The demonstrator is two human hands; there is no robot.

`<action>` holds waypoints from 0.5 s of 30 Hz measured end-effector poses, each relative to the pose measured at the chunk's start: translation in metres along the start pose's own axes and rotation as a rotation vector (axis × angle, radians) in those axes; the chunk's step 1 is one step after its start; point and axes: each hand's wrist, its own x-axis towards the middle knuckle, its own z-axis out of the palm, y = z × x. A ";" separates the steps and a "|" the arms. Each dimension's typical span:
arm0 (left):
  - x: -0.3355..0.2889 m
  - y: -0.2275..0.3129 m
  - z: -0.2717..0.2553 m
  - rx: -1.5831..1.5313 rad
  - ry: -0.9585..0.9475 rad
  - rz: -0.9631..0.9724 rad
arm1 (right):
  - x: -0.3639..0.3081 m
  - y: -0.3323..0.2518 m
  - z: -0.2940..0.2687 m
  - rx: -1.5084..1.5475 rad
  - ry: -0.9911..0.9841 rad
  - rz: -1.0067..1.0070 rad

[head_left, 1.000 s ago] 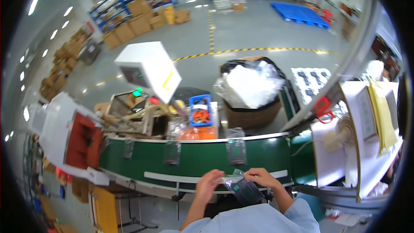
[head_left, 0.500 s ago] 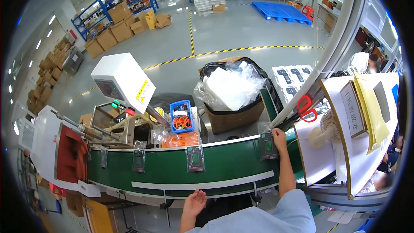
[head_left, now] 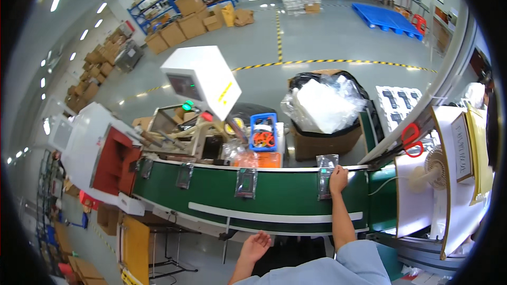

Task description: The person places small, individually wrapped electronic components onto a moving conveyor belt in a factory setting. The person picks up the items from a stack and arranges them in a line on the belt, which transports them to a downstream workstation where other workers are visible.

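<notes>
A green conveyor belt (head_left: 288, 184) runs across in front of me. Near its right end lies a clear plastic bag with a dark flat packet (head_left: 324, 183) inside. My right hand (head_left: 338, 179) has its fingers curled at the right edge of this bag, gripping it; the fingertips are partly hidden. Close to the near side of the belt, my left hand (head_left: 255, 246) is open, palm up and holding nothing. More bagged packets lie spaced out along the belt: one in the middle (head_left: 246, 183), another farther left (head_left: 184, 175), and a last one (head_left: 146, 168) by the red-curtained machine opening.
A white guide rail (head_left: 274, 215) follows the belt's near side. Behind the belt stand a white boxy device (head_left: 202, 80), a blue tool bin (head_left: 263, 133) and a carton lined with black plastic (head_left: 330, 145). A white machine (head_left: 87, 145) stands left; red scissors (head_left: 412, 140) and a fan (head_left: 435, 167) are right.
My view has swung left, so the surroundings sit farther right. Against the bins behind, the bagged packets have shifted left along the belt, and my right hand has moved left with its bag.
</notes>
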 end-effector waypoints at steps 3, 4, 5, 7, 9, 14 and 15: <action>-0.001 0.013 -0.024 0.001 -0.010 0.032 | -0.002 -0.012 -0.006 -0.008 -0.029 0.074; -0.003 0.018 -0.034 0.016 -0.014 0.035 | -0.001 -0.014 -0.009 0.013 -0.039 0.093; -0.002 0.021 -0.038 0.037 -0.021 0.028 | 0.003 -0.012 -0.014 0.033 -0.040 0.099; -0.001 0.021 -0.036 0.096 -0.090 -0.015 | 0.010 0.016 -0.024 0.174 0.068 0.091; -0.014 0.023 -0.043 0.163 -0.198 -0.087 | -0.020 -0.006 -0.053 0.219 0.010 0.040; -0.018 -0.048 -0.012 0.927 -0.489 -0.675 | -0.110 -0.015 -0.137 0.406 -0.206 -0.119; -0.023 -0.074 0.001 0.995 -0.499 -0.747 | -0.136 0.002 -0.161 0.444 -0.262 -0.121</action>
